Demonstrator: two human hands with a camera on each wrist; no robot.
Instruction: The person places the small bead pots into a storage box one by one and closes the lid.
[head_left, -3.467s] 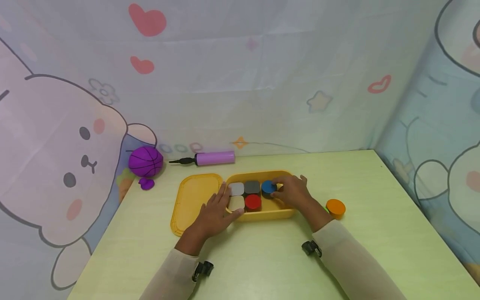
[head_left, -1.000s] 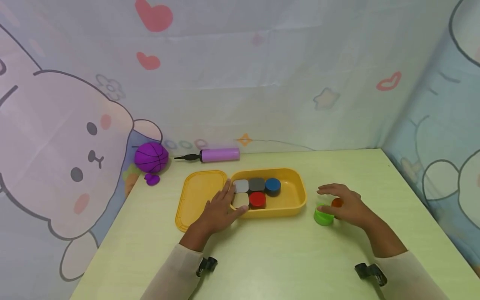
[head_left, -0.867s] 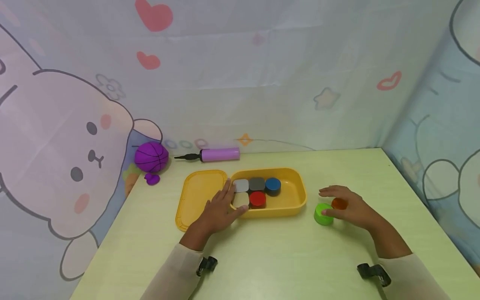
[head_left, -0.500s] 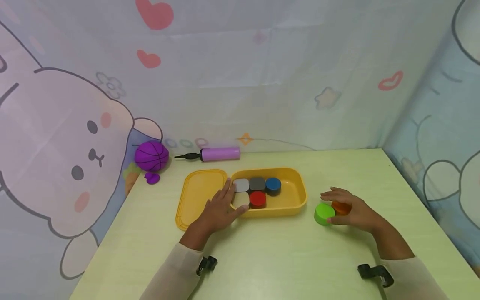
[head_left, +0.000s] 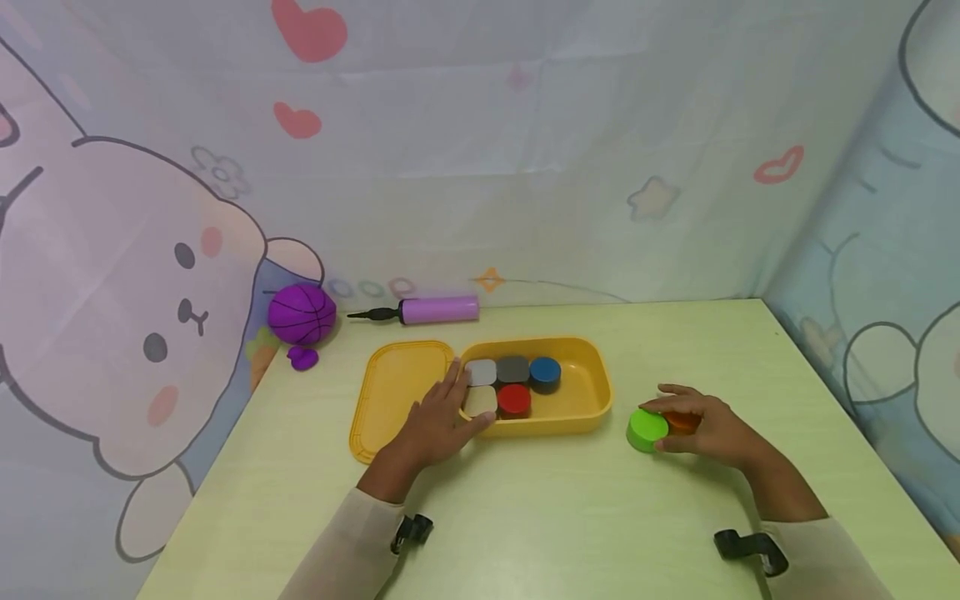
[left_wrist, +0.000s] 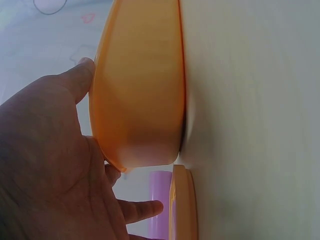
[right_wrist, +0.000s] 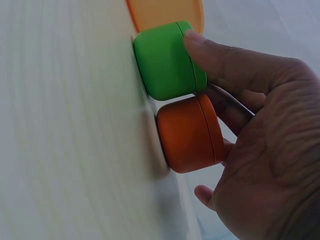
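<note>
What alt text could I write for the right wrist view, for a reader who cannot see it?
The right hand pinches a green container, its thumb at the lid. An orange container stands beside it on a pale tabletop, and part of a yellow-orange box shows at the top edge.

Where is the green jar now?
In the head view, the green jar is on the table, right of the yellow box, beside the orange jar, pinched by the right hand.

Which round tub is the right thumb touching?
The green tub, where the right hand has its thumb; the orange tub is beside it, the red tub and blue tub in the yellow box.
</note>
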